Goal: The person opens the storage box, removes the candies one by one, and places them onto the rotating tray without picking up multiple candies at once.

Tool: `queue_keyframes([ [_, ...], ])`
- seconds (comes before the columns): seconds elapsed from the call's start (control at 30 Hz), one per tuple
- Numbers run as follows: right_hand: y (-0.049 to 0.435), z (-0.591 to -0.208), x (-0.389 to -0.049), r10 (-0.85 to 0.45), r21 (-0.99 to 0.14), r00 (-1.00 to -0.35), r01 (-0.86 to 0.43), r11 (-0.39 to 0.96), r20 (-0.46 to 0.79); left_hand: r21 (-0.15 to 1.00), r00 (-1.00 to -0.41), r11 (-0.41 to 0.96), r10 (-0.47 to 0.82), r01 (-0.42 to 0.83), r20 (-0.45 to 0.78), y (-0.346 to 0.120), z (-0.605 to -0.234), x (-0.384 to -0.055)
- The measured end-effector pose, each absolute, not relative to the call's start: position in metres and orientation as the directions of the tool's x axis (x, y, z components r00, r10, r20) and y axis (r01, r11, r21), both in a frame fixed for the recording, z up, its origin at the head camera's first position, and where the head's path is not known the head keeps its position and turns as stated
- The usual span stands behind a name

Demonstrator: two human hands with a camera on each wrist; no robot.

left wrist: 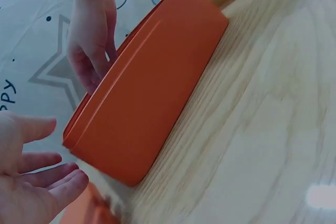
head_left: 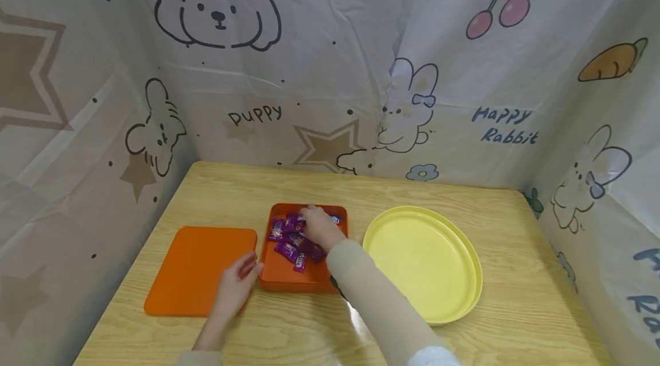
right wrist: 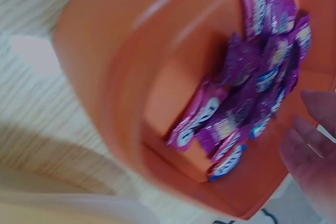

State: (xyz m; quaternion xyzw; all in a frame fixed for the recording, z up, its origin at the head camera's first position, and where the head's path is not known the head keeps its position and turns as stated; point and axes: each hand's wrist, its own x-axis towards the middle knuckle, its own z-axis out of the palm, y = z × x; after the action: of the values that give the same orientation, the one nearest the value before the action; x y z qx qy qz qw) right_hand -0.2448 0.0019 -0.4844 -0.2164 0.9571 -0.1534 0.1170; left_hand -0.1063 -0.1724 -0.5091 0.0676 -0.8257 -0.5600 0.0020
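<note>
An orange box (head_left: 296, 286) without its lid stands mid-table, with several small purple-wrapped candies (right wrist: 252, 82) heaped inside. My right hand (head_left: 321, 228) reaches into the back of it. In the right wrist view that hand's thumb and fingers (right wrist: 304, 153) are spread apart beside the candies, nothing visible between them. At the box's front left corner is my left hand (head_left: 238, 284), fingertips right at the wall. The left wrist view shows its fingers (left wrist: 50, 174) extended and loose, holding nothing.
Left of the box an orange lid (head_left: 198, 271) lies flat on the wooden table (head_left: 278, 331). To the right sits a round yellow plate (head_left: 423, 263) with a raised rim. A printed cloth (head_left: 319, 68) hangs around the table's back and sides.
</note>
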Motion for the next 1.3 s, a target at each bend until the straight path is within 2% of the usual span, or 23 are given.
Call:
queue_keyframes([
  [0.33, 0.009, -0.498, -0.246, -0.416, -0.291, -0.882, -0.348, 0.891, -0.222, 0.934, -0.991, 0.341, -0.115, -0.109, -0.074, -0.163, -0.512, -0.103],
  [0.7, 0.009, -0.506, -0.244, -0.424, -0.254, -0.883, -0.371, 0.893, -0.202, 0.932, -0.989, 0.348, -0.139, -0.099, -0.053, -0.163, -0.518, -0.102],
  [0.97, 0.009, -0.509, -0.245, -0.401, -0.282, -0.893, -0.338, 0.898, -0.206, 0.933, -0.988, 0.348, -0.151, -0.093, -0.043, -0.162, -0.518, -0.102],
  [1.3, 0.011, -0.511, -0.246, -0.418, -0.281, -0.894, -0.363, 0.888, -0.165, 0.934, -0.986, 0.347, -0.162, -0.087, -0.032, -0.162, -0.519, -0.102],
])
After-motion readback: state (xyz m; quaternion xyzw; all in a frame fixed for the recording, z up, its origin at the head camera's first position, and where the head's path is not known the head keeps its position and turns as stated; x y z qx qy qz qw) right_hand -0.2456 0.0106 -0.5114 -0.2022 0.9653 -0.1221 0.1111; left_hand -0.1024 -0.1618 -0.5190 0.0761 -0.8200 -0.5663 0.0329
